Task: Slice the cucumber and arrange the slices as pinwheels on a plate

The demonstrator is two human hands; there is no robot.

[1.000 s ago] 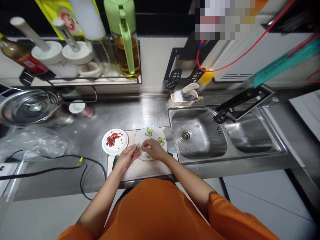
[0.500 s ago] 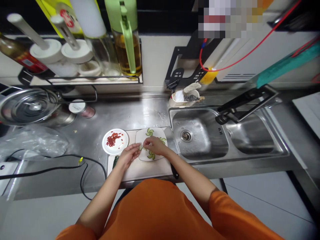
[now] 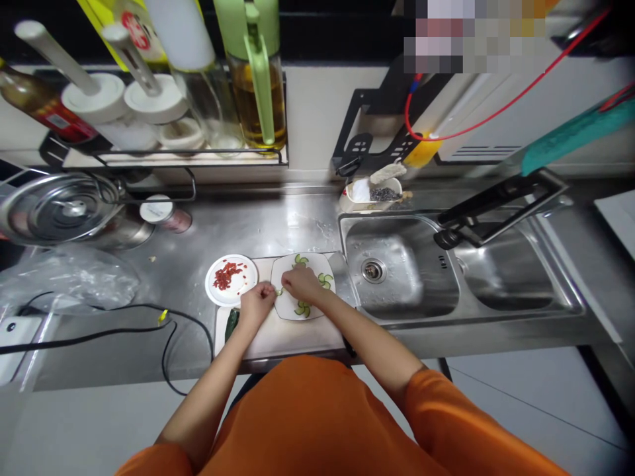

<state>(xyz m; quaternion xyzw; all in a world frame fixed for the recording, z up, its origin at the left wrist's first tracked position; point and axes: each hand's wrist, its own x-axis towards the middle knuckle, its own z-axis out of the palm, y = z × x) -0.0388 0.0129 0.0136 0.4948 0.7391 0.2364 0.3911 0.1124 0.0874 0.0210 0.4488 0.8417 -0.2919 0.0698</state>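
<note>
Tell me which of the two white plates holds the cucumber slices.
The squarish plate nearer the sink, under the right hand; the round plate beside it carries red pieces.

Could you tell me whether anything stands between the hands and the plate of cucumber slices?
Nothing visible does: the left hand and right hand are at the left edge of the plate. The round dish of red bits sits further left.

Square white plate (image 3: 312, 266) lies flat on the cutting board (image 3: 278, 340). Thin green cucumber slices (image 3: 301, 308) sit on it in small fanned clusters at its far, right and near edges. One more slice (image 3: 279, 291) sits at the left edge, touching my right hand (image 3: 302, 283).
</note>
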